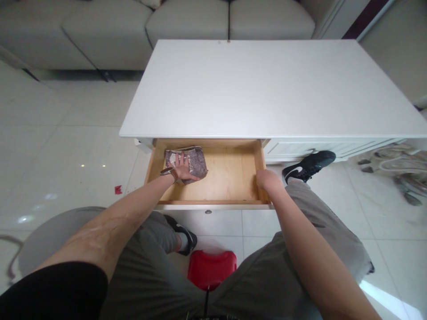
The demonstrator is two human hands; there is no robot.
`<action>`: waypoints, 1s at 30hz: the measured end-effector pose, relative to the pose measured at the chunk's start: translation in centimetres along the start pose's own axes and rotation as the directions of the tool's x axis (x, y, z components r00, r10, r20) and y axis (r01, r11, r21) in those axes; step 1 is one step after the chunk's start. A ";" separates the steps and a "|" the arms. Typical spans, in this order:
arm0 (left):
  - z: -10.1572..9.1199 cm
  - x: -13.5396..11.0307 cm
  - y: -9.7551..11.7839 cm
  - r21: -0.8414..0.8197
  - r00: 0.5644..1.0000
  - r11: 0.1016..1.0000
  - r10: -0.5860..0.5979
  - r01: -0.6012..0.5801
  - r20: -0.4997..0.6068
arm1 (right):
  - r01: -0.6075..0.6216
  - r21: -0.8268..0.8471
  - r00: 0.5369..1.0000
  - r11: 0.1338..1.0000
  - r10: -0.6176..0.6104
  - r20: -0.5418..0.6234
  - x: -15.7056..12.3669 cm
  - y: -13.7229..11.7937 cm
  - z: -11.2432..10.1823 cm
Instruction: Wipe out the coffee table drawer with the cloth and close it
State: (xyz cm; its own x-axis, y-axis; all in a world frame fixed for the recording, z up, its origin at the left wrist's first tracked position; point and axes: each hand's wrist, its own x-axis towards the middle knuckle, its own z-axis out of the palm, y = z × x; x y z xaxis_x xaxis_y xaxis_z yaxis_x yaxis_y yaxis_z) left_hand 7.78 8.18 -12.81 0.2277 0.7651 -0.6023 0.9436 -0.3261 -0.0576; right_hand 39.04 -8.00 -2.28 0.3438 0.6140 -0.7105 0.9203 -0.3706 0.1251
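Observation:
A wooden drawer [230, 173] stands pulled out from the white table [253, 89]. In its left part lies a folded grey-brown cloth [200, 161] with pale patches. My left hand [182, 168], a watch on its wrist, rests flat on this cloth with the fingers spread. At the drawer's right side wall, my right hand [267, 180] is closed over the top edge, its fingertips partly hidden. A small knob [208, 212] shows on the drawer front.
Behind the table is a light grey sofa [187, 20]. A red stool [212, 269] is between my legs. My shoes [310, 165] flank the drawer. Cables and a wheeled base [412, 182] lie at right; a red scrap [118, 190] is on the left floor.

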 end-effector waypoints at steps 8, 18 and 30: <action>0.1 0.1 1.3 0.034 1.000 0.999 0.013 -0.013 0.003 | -0.004 0.006 1.000 1.000 0.004 -0.025 0.1 0.1 0.3; 0.4 0.9 4.0 0.067 0.998 0.996 0.068 -0.067 -0.012 | -0.018 0.010 1.000 1.000 0.018 -0.017 -0.3 -0.2 0.0; 0.3 1.0 9.0 0.069 0.986 0.984 0.168 -0.166 -0.018 | -0.018 0.031 0.999 0.999 0.019 -0.033 -0.1 -0.2 0.3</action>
State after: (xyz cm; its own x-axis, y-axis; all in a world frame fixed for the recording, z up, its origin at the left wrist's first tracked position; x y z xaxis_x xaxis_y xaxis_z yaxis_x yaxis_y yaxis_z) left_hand 16.41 5.83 -14.18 0.3872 0.7097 -0.5886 0.8736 -0.4865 -0.0118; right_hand 38.74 -8.21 -2.41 0.3676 0.6295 -0.6845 0.9076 -0.4033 0.1165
